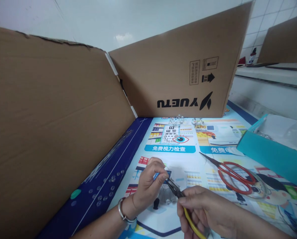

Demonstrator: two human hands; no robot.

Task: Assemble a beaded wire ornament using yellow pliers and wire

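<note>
My left hand [152,177], with a silver bangle at the wrist, is closed in a pinch on a thin wire piece with clear beads [167,201]; much of it is hidden or blends into the printed sheet. In my right hand [200,207] are needle-nose pliers [174,189] with yellow handles. Their jaws reach up to the fingertips of my left hand, at the wire. Whether the jaws are fully closed I cannot make out. To the right lie red-handled scissors [234,177], blades pointing away to the left.
Cardboard panels [188,43] wall off the back and left. Loose clear beads [105,198] and straight wires [108,156] lie on the dark blue strip. Wire-and-bead clusters [198,123] sit near the back panel. A teal box [265,152] stands at right, by coiled wire.
</note>
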